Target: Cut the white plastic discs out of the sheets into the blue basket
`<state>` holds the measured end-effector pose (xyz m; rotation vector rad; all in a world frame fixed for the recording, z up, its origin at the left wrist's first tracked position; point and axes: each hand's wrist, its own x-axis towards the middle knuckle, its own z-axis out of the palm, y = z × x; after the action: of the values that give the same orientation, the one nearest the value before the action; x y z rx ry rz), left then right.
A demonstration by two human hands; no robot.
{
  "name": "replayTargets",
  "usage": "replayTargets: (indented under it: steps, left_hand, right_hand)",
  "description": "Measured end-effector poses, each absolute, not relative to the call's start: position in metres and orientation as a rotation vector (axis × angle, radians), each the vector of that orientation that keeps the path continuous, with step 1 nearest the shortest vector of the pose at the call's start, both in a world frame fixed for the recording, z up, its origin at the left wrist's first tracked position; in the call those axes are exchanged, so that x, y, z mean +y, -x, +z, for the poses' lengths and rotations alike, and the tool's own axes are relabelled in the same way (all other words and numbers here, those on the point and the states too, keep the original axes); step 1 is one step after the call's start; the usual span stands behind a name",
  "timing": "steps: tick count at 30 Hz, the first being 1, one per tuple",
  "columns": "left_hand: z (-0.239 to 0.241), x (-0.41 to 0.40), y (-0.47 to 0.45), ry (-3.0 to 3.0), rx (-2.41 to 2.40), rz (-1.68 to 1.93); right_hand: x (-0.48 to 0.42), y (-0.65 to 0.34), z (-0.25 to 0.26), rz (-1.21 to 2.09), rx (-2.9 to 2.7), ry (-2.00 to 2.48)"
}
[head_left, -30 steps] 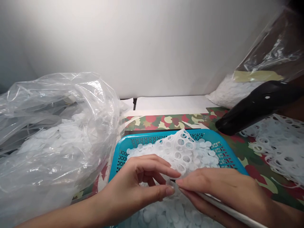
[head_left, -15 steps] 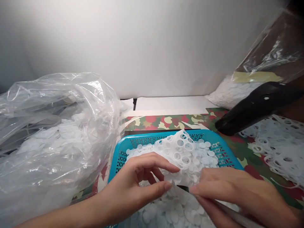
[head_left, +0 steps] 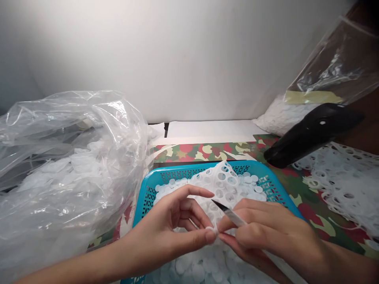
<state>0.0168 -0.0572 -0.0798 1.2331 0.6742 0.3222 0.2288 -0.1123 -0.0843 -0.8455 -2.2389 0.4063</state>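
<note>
My left hand point(head_left: 180, 225) is over a blue basket point(head_left: 284, 197), thumb and fingertip pinching a small white disc-like piece point(head_left: 211, 228). Fingertips of my right hand point(head_left: 260, 228) meet it at the same spot and pinch there too. Across the right hand lies a craft knife point(head_left: 233, 217) with a dark, pointed blade aimed up and left; its pale handle comes out below the palm. Behind the fingers, a white sheet full of round holes point(head_left: 226, 177) rests on many loose white discs point(head_left: 198, 272) inside the basket.
On the left stands a large clear plastic bag point(head_left: 118, 157) of white pieces. To the right are a black, rounded object point(head_left: 310, 132), a heap of holed white offcuts point(head_left: 346, 189) and another filled bag point(head_left: 275, 116). A camouflage-patterned surface point(head_left: 204, 152) lies beneath the basket.
The knife blade has swung up, away from the left fingertips. Right fingertips have moved left to meet the left thumb at a small white piece. The view has shifted slightly.
</note>
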Motion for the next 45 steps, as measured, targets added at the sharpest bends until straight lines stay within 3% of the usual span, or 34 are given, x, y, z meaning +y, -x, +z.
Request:
replayTargets:
  steps: [18,37,42,45]
  left_hand:
    - [-0.08,-0.056,-0.018,-1.182,0.68,0.269]
    - [-0.079,-0.055,-0.017,-1.273,0.67,0.149]
    - [-0.077,-0.064,-0.016,-1.348,0.656,-0.005]
    - [-0.078,-0.065,-0.016,-1.341,0.651,0.069]
  right_hand:
    - [-0.119,-0.234,-0.083,0.704,-2.256,0.927]
    - [-0.124,-0.233,-0.094,0.467,-2.096,0.999]
    - [-0.119,-0.236,-0.09,0.174,-2.013,1.12]
    - [-0.118,-0.238,-0.089,0.182,-2.026,1.13]
